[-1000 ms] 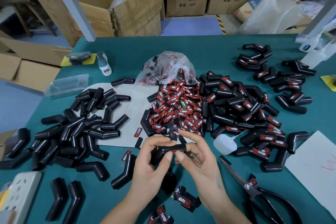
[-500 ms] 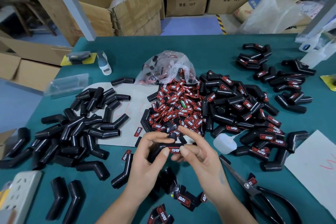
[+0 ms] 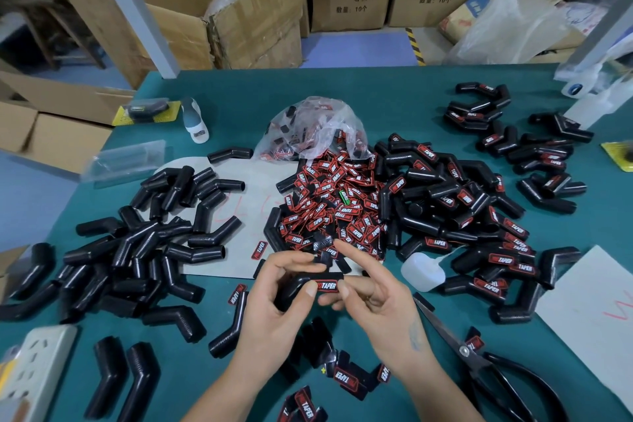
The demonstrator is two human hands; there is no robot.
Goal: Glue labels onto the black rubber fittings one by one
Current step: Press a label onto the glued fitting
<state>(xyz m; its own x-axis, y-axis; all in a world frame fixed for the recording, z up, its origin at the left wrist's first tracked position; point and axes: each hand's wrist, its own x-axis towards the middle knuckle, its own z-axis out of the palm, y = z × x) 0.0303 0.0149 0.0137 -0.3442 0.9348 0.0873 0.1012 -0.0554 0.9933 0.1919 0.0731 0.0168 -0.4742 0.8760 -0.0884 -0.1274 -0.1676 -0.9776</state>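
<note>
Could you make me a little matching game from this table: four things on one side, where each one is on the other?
Things:
1. scissors
2. white glue bottle
3. clear bag of labels
4. fitting with a label on it

Places:
A. behind the heap of loose labels
B. held between both hands
C. near right of the table, by the right hand
D. lying at the near edge of the labelled pile

Pairs: 1-C, 2-D, 3-A, 4-B. The left hand grips the fitting.

Both hands pinch labelled fitting (image 3: 301, 284) – left hand (image 3: 274, 312), right hand (image 3: 373, 298).
</note>
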